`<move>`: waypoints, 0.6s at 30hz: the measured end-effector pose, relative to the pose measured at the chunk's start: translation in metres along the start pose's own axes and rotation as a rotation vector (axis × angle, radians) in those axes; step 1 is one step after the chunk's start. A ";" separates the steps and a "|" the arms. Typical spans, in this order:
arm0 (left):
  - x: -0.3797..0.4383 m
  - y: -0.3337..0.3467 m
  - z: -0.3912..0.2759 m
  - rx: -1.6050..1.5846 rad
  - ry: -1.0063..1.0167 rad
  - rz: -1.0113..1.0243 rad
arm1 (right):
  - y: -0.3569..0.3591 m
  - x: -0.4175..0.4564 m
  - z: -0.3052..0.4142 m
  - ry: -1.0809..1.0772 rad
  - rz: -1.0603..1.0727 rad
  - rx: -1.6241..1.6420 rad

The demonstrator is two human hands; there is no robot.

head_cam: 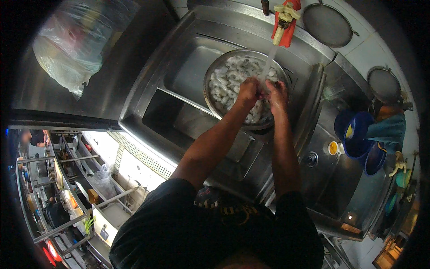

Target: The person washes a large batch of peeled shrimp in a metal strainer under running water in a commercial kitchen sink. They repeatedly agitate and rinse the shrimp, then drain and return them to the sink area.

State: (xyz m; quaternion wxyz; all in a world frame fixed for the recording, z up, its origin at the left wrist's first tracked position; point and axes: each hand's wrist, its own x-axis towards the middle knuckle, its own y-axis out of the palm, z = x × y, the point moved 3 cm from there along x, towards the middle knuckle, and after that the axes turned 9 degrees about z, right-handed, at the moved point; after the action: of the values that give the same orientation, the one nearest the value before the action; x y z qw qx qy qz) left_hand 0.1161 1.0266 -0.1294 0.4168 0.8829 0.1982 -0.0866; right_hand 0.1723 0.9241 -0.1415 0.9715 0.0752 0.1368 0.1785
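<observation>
A wide round metal bowl (209, 97), full of pale shrimp (228, 80) that look peeled, sits across the divider of a stainless steel sink (154, 64). Water (271, 59) pours into it from a tap (279, 33) wrapped in red and cream material. Both of my hands are over the bowl, under the stream. My left hand (249, 90) has its fingers curled towards the right one. Beside it, my right hand (278, 95) is partly bent, thumb and fingers towards the left. Splashing water and the fingers hide whether a shrimp is held between them.
To the right, a second sink basin (336, 178) has blue plastic tubs (357, 134) and a teal cloth (386, 132) beside it. Round strainers (327, 25) hang on the tiled wall. Plastic bags (72, 43) lie at upper left. Further off at left, a person (37, 138) stands past metal shelving.
</observation>
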 end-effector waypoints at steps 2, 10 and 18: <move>0.000 -0.005 -0.003 0.041 -0.010 0.002 | 0.015 -0.017 0.020 0.064 0.008 0.052; 0.003 -0.015 0.004 0.079 -0.011 0.030 | 0.001 0.000 -0.003 0.037 0.110 0.201; -0.004 -0.013 0.001 0.206 0.074 0.111 | 0.002 -0.007 -0.008 0.078 0.147 0.091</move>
State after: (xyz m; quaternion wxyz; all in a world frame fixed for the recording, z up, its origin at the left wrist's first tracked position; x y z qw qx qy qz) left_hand 0.1072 1.0319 -0.1379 0.3206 0.9332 0.1543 -0.0507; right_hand 0.1634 0.9244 -0.1470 0.9452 0.1222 0.1767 0.2457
